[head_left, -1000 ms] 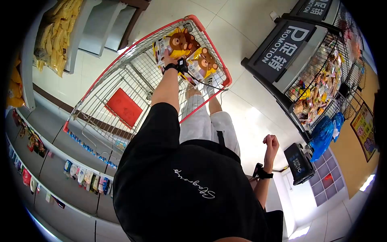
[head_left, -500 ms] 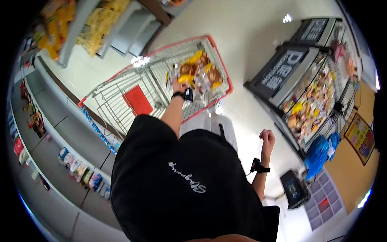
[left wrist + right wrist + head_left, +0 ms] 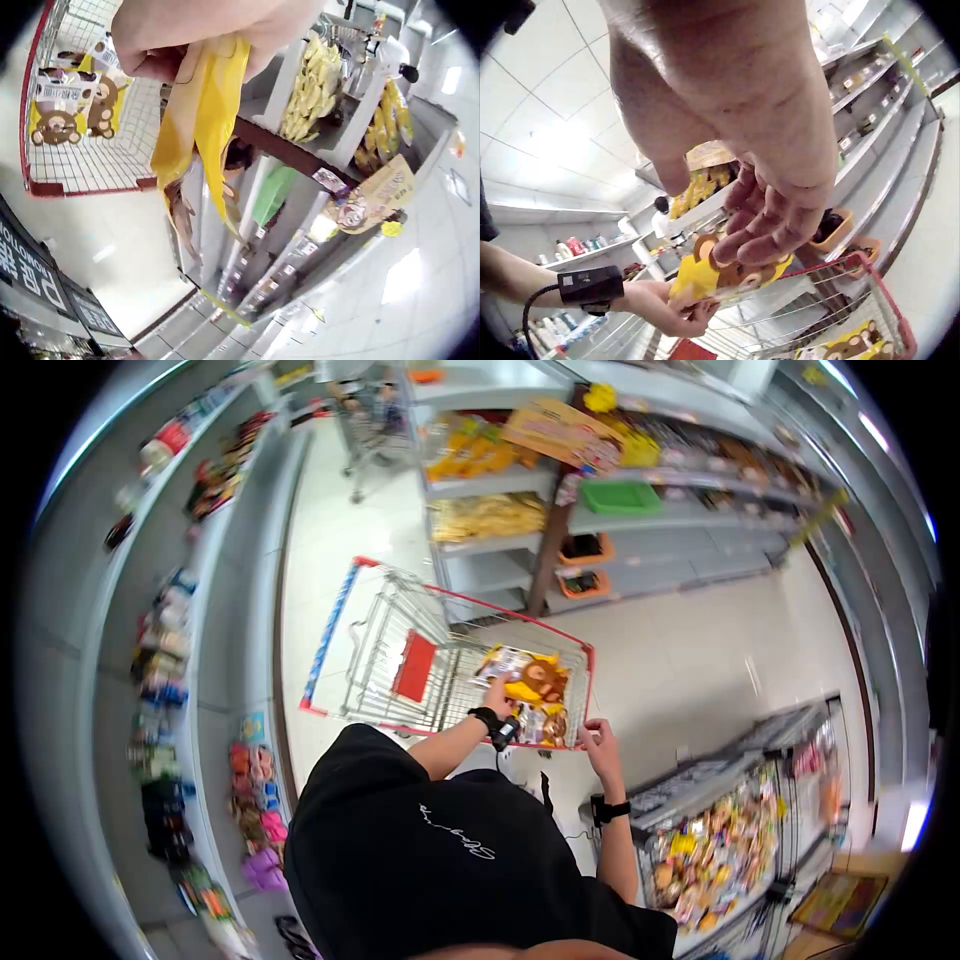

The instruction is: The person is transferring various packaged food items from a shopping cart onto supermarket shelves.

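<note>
Head view is showing, near the centre of the frame, a person's left hand (image 3: 497,698) working over a silver wire shopping trolley with a red plastic rim (image 3: 46,190), its fingers pinching a glossy yellow plastic bag printed with a brown bear (image 3: 540,678). From those fingers the bag is extending toward the right of the frame; in the left wrist view it is hanging nearly edge-on, its long axis running down the frame. At upper left there, 2 more yellow-and-white bear bags (image 3: 66,105) are lying in the trolley, apart from the held bag. In the head view, the right hand (image 3: 600,750) is hovering to the held bag's lower right, beside the trolley's end; its fingers are bending loosely and holding nothing. Whether they are touching the rim, I cannot tell. Clearly, the left hand is being the nearer to the bag.
</note>
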Motion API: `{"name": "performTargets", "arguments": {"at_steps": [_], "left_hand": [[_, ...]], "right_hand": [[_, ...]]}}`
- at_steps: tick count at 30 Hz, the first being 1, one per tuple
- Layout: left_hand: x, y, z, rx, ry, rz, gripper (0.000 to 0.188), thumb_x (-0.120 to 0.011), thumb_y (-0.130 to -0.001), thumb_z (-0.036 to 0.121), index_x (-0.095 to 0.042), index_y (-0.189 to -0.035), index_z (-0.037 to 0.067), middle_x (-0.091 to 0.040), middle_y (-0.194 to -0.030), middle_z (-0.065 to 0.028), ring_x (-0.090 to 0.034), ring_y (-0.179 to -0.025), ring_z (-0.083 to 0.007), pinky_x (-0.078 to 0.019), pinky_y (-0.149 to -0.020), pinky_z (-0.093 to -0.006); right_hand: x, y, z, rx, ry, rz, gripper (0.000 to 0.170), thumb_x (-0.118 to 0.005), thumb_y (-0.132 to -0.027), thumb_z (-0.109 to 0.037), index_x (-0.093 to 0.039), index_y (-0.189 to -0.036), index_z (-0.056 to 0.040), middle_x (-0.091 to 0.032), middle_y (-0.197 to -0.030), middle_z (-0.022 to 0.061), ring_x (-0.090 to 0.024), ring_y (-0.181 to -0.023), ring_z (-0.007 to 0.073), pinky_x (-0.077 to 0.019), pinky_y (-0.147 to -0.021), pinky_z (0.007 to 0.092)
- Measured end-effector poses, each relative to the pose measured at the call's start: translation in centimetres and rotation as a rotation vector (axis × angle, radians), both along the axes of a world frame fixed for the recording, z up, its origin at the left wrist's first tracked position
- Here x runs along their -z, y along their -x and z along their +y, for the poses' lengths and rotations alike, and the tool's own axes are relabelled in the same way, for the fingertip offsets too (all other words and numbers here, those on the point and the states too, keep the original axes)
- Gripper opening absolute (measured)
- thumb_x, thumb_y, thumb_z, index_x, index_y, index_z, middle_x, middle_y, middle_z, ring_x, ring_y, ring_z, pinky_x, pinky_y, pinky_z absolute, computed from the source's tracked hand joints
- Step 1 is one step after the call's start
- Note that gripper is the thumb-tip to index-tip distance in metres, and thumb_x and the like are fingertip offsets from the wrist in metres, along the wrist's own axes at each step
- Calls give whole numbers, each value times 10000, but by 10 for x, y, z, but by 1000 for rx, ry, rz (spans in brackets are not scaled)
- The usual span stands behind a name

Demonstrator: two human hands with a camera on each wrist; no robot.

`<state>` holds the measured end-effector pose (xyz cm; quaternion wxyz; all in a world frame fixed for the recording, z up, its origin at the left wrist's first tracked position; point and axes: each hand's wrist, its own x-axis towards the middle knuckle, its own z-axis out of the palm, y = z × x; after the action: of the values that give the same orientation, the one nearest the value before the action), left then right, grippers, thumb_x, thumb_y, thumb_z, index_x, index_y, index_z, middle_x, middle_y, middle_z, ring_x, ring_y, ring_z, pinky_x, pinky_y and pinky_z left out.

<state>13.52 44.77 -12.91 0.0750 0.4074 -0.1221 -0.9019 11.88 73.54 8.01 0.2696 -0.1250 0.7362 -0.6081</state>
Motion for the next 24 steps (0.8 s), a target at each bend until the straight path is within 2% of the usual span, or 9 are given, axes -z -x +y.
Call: {"name": "performTargets", "arguments": {"at_steps": [2, 3, 7, 8, 10, 13, 20, 21, 24], "left_hand": [[-20, -16, 4, 54, -24, 84, 241, -727, -855, 348, -618, -924, 144, -622, -793, 10, -609, -696, -131, -464, -562, -256], [-48, -28, 13, 25, -48, 87, 230, -725, -863, 346, -620, -904, 146, -621, -800, 9, -600, -698, -121, -459, -566, -247], [-114, -90, 49, -12, 37, 129, 231, -714, -885, 337, -632, -955, 133, -645, -888, -4, -614, -766, -134, -499, -665, -264], [-121, -105, 56, -3, 90, 149, 248, -696, -902, 335, -637, -1017, 124, -664, -940, -6, -639, -837, -139, -528, -738, -281], [-147, -137, 64, 4, 176, 152, 267, -679, -921, 321, -641, -1088, 116, -686, -1003, -7, -664, -910, -142, -556, -812, -297], [-200, -187, 78, -34, 250, 141, 255, -682, -929, 263, -632, -1133, 117, -693, -1063, -1, -664, -951, -133, -529, -851, -289], [-218, -304, 24, -25, 492, 409, 323, -614, -970, 236, -579, -1264, 106, -652, -1198, -14, -598, -1123, -132, -478, -945, -330], [-216, -327, 9, 5, 518, 390, 363, -589, -982, 235, -545, -1312, 93, -616, -1270, -35, -586, -1150, -144, -469, -996, -367], [-229, -411, -44, 127, 385, 570, 433, -533, -1003, 265, -466, -1390, 83, -538, -1388, -63, -547, -1229, -195, -421, -1084, -426]], "right_hand": [[12, -9, -17, -110, 77, -64, 400, -658, -952, -211, -445, -1230, -17, -570, -1110, 75, -643, -840, 143, -525, -669, 278], [24, -14, -22, -102, 22, 15, 590, -683, -935, -226, -340, -1363, -8, -507, -1256, 124, -630, -948, 178, -541, -722, 301], [41, -66, -52, 123, 177, 41, 823, -746, -885, -173, -177, -1447, 23, -463, -1338, 162, -547, -1165, 222, -502, -910, 314], [-11, -91, -61, 112, 305, -103, 783, -744, -886, -160, -220, -1444, 11, -458, -1366, 157, -520, -1206, 217, -467, -975, 332], [20, -101, -76, 197, 382, -111, 732, -731, -892, -123, -260, -1441, -8, -473, -1367, 135, -522, -1210, 209, -459, -996, 341], [-15, -137, -99, 329, 594, -334, 689, -736, -871, -60, -324, -1421, -25, -497, -1358, 111, -529, -1208, 215, -460, -1002, 335], [-17, -185, -152, 64, 508, -390, 646, -753, -810, 30, -423, -1358, -58, -561, -1294, 84, -588, -1148, 217, -514, -953, 334], [-25, -195, -163, 40, 504, -377, 524, -728, -840, 4, -484, -1301, -40, -626, -1185, 83, -642, -1054, 210, -564, -863, 320], [-41, -231, -198, -56, 477, -453, 491, -715, -849, 2, -497, -1287, -35, -626, -1191, 81, -648, -1051, 214, -563, -868, 314]]}}
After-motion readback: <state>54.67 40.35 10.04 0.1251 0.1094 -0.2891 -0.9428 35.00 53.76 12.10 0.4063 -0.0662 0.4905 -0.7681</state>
